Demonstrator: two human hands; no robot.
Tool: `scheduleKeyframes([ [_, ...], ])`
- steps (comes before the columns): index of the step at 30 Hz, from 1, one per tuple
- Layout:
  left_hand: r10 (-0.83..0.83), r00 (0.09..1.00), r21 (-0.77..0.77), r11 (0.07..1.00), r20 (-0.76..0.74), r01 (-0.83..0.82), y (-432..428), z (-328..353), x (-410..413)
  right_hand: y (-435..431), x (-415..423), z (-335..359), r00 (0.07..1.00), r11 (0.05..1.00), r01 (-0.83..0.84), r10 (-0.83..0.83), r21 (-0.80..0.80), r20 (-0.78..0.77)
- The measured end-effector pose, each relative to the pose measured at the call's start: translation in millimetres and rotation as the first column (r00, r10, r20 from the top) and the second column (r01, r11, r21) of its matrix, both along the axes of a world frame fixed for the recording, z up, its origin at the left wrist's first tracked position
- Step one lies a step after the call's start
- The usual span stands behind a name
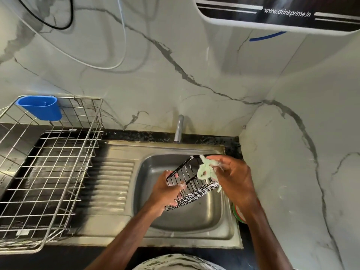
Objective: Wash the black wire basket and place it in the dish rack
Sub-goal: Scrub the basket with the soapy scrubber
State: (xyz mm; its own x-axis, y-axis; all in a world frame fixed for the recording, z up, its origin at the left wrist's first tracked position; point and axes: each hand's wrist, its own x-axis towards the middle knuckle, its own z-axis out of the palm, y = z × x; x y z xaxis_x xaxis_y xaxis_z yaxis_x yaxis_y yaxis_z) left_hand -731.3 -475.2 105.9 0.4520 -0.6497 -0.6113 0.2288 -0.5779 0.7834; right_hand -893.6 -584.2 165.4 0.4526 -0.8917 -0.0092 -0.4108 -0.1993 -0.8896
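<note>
The black wire basket (pixel 190 181) is tilted above the steel sink (pixel 187 213), streaked with white soap foam. My left hand (pixel 166 191) grips its near left side, fingers curled over the rim. My right hand (pixel 231 176) holds a pale green mesh scrubber (pixel 204 169) against the basket's right end. The metal dish rack (pixel 48 172) stands on the counter to the left of the sink, with nothing on its wires.
A blue plastic cup holder (pixel 41 107) hangs on the rack's back corner. The tap (pixel 179 129) rises behind the sink, no water running. A ribbed drainboard (pixel 115 184) lies between rack and basin. A round green-rimmed container (pixel 238 213) sits at the sink's right edge. Marble walls close in behind and right.
</note>
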Motion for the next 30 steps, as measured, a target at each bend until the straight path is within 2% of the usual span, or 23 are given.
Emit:
scheduleKeyframes([
  [4, -0.02, 1.0, 0.005, 1.0, 0.013, 0.02, 3.9, -6.0, 1.7, -13.3, 10.0, 5.7, 0.998, 0.97, 0.068, -0.068, -0.233, 0.008],
  [8, -0.018, 0.999, -0.015, 1.0, 0.036, 0.019, 6.4, -7.6, 1.5, -13.3, 31.0, -10.5, 0.996, 0.955, -0.023, -0.005, -0.295, -0.094],
  [13, 0.008, 0.999, -0.04, 0.999, 0.054, -0.006, 8.4, -5.8, 1.5, -3.8, 38.7, -11.5, 0.986, 0.894, -0.079, 0.005, -0.441, -0.167],
  [17, 0.018, 0.992, -0.03, 0.999, 0.128, -0.014, 7.3, -4.6, 2.2, 12.3, 35.9, -7.7, 0.973, 0.884, -0.189, 0.11, -0.427, -0.202],
  [20, 0.022, 0.992, -0.018, 1.0, 0.123, -0.02, 8.2, 1.1, 0.7, 20.6, 38.6, -10.0, 0.987, 0.898, -0.137, 0.089, -0.418, -0.132],
  [23, -0.008, 0.985, 0.003, 1.0, 0.17, 0.008, 8.5, 2.7, 0.4, 22.3, 43.3, -13.7, 0.988, 0.876, -0.087, 0.016, -0.475, -0.151],
  [27, -0.027, 0.985, 0.003, 1.0, 0.169, 0.027, 12.1, -2.3, 7.2, 6.9, 34.9, -17.2, 0.999, 0.909, -0.041, 0.044, -0.415, -0.002],
  [30, -0.055, 0.989, -0.014, 0.998, 0.139, 0.057, 13.4, -3.9, 13.7, -14.8, 19.4, -29.9, 1.0, 0.914, 0.009, -0.005, -0.406, 0.011],
])
